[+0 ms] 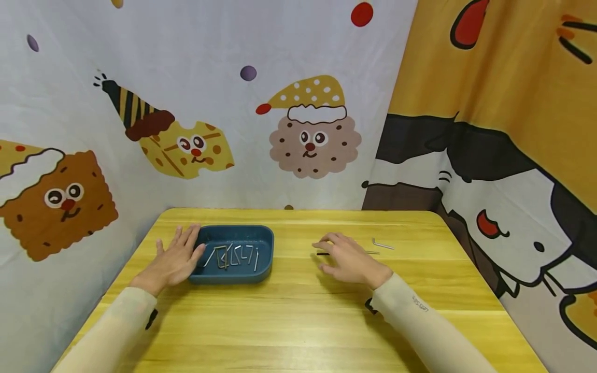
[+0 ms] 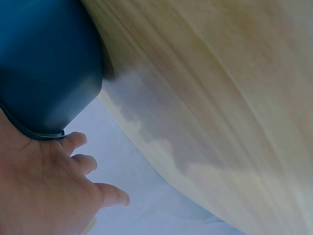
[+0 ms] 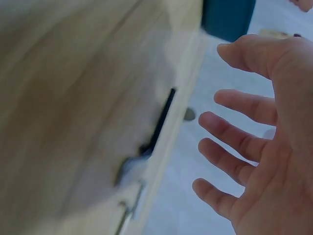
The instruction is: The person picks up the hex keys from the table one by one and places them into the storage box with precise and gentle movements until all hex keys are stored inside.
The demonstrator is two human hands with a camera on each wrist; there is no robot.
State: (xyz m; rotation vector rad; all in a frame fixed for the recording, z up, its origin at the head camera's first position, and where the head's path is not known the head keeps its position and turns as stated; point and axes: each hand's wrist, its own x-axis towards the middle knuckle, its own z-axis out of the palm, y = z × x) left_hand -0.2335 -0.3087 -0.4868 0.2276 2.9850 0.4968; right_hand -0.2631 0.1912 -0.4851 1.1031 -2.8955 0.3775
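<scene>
One black key [image 1: 323,254]: right of centre, beneath the right hand [image 1: 347,260]; a hasty pinch could skid such thin metal away.
Blue tray [image 1: 228,278]: left of centre; lopsided pressure might tip it.
Left hand [image 1: 174,260]: fingers spread, touching the tray's edge.
Right hand: fingers loosely extended, gripping nothing.

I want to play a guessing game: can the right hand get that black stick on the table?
Probably yes: the right hand hovers open and empty close above the black stick, and nothing shows between them.
</scene>
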